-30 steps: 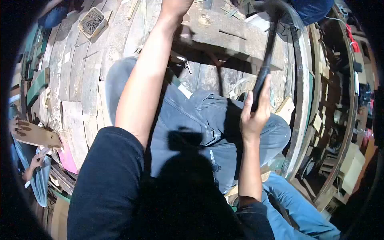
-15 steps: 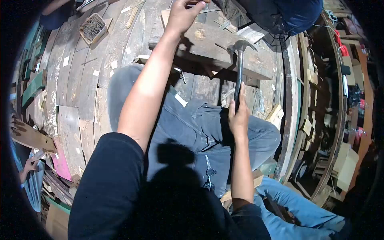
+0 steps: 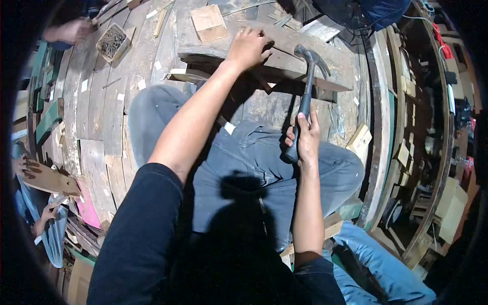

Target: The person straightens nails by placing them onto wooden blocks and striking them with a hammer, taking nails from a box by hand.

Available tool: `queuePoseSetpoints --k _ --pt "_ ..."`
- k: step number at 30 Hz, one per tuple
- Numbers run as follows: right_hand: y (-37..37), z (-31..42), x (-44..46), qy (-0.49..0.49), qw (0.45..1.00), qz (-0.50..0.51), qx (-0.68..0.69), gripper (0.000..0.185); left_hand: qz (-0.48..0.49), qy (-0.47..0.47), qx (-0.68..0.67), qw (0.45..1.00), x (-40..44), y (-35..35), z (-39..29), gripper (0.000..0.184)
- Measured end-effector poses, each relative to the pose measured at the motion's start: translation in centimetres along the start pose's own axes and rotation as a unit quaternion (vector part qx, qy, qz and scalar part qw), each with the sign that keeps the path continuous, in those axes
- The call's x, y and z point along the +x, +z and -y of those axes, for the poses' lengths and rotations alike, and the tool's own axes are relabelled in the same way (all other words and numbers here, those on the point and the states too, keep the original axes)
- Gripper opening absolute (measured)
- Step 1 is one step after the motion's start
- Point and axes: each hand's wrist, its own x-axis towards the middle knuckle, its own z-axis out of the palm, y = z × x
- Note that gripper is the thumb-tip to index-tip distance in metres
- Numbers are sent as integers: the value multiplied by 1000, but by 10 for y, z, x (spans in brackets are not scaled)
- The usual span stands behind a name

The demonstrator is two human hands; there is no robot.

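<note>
My right hand (image 3: 306, 140) is closed round the dark handle of a claw hammer (image 3: 308, 84), whose metal head points up over the thick wooden beam (image 3: 325, 84). My left hand (image 3: 249, 49) rests at the beam's upper side with its fingers curled. What those fingers hold, if anything, is too small and shaded to make out. A pale square wood block (image 3: 209, 24) lies just beyond my left hand. My legs (image 3: 244, 147) are folded in front of the beam.
A box of nails (image 3: 113, 43) stands on the plank floor (image 3: 96, 157) at the upper left, near another person's hand (image 3: 73, 31). A second person's hand (image 3: 48, 212) shows at the lower left. Wood pieces (image 3: 360, 142) lie by my right knee. Rails (image 3: 391, 127) run along the right.
My left hand has come back from the far side, down onto the beam, uncovering the square block. The hammer has shifted slightly in my right hand. Another person's hand now shows near the nail box.
</note>
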Motion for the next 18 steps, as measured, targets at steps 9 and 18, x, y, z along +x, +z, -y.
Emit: queuePoseSetpoints --k 9,18 --pt "7 5 1 0 1000 -8 4 60 68 -23 -75 995 7 -8 5 21" --pt "7 4 2 13 1000 -11 -6 64 66 26 -38 997 0 3 -9 28"
